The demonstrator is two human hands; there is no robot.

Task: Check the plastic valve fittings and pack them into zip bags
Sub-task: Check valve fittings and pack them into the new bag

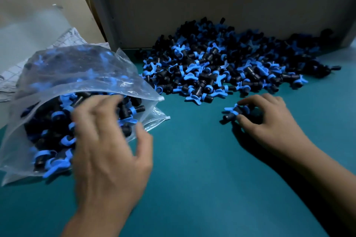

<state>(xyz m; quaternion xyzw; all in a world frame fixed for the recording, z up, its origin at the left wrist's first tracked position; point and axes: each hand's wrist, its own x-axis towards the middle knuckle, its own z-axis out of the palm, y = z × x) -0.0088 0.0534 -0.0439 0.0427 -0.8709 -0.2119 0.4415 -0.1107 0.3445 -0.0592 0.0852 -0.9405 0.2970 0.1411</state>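
Observation:
A clear zip bag [63,75] lies on its side at the left, its mouth facing right and holding several black and blue valve fittings. My left hand [107,148] is at the bag's mouth, blurred, fingers spread loosely over the fittings inside. A large pile of black valve fittings with blue handles [221,61] lies on the green table at the back centre. In front of the pile, my right hand [269,123] pinches a valve fitting [234,112] between thumb and fingertips, low on the table.
The green table top [192,159] stretches in front of the pile. A cardboard wall [212,19] stands behind the pile. A grey metal post [100,9] rises at the back left, with crumpled white checked paper [65,38] behind the bag.

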